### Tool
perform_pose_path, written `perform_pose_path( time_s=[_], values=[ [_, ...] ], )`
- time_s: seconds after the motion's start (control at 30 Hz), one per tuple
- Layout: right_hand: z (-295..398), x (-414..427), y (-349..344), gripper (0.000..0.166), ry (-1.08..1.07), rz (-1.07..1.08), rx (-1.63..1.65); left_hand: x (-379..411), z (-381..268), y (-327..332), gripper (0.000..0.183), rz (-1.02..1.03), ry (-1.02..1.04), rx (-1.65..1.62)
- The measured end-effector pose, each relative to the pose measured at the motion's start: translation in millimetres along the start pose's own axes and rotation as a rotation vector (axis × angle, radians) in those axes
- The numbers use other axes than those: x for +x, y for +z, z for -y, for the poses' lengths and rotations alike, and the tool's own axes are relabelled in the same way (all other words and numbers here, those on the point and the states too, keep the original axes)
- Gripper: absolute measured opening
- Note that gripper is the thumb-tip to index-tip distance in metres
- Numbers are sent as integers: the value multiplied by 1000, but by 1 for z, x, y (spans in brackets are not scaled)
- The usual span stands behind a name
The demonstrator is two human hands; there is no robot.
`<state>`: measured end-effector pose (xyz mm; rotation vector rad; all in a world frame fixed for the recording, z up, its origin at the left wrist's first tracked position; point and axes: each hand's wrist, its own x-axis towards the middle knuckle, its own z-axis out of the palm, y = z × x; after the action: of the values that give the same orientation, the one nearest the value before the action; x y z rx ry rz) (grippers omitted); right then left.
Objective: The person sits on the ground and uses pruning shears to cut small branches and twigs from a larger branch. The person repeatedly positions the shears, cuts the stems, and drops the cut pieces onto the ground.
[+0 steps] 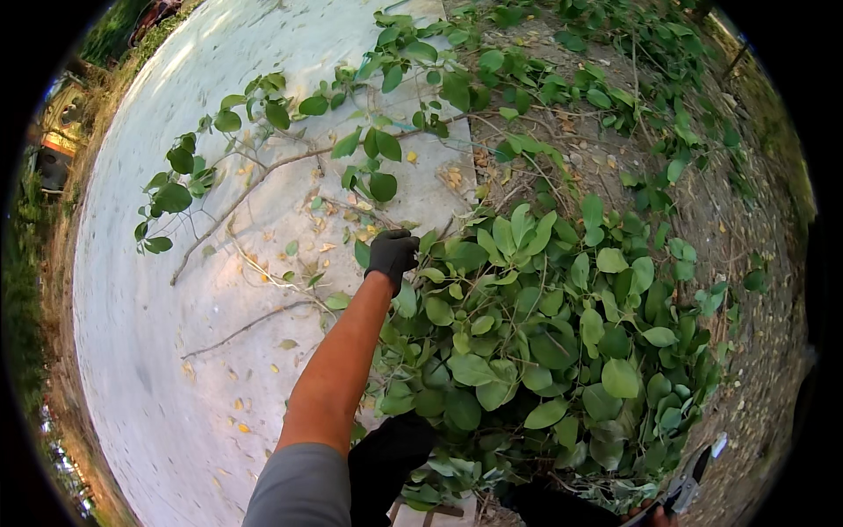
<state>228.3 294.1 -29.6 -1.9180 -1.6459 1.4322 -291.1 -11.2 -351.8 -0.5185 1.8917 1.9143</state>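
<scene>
My left hand point(393, 255), in a black glove, is closed in a fist at the left edge of a heap of leafy green branches point(520, 316). It grips a leafy branch there; the stem inside the fist is hidden. At the bottom right, the bare fingers of my right hand point(658, 518) hold pruning shears point(688, 484), partly cut off by the picture's rim. The shears lie beside the heap's lower right side, pointing up and right. Most of the right hand is out of view.
A long cut branch point(263, 174) with leaves lies across the pale concrete slab point(164, 329). A bare stick point(244, 329) and yellow fallen leaves lie closer. Right of the slab is bare soil point(757, 408) with more leafy branches point(593, 85). My dark-clothed leg point(388, 461) is below.
</scene>
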Motion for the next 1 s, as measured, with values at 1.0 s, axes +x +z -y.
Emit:
perform_pose_path(
  time_s=[1.0],
  values=[
    [-56,-53,-52,22,-422,185,325,-491,-258,24,18,359,1449,677]
  ],
)
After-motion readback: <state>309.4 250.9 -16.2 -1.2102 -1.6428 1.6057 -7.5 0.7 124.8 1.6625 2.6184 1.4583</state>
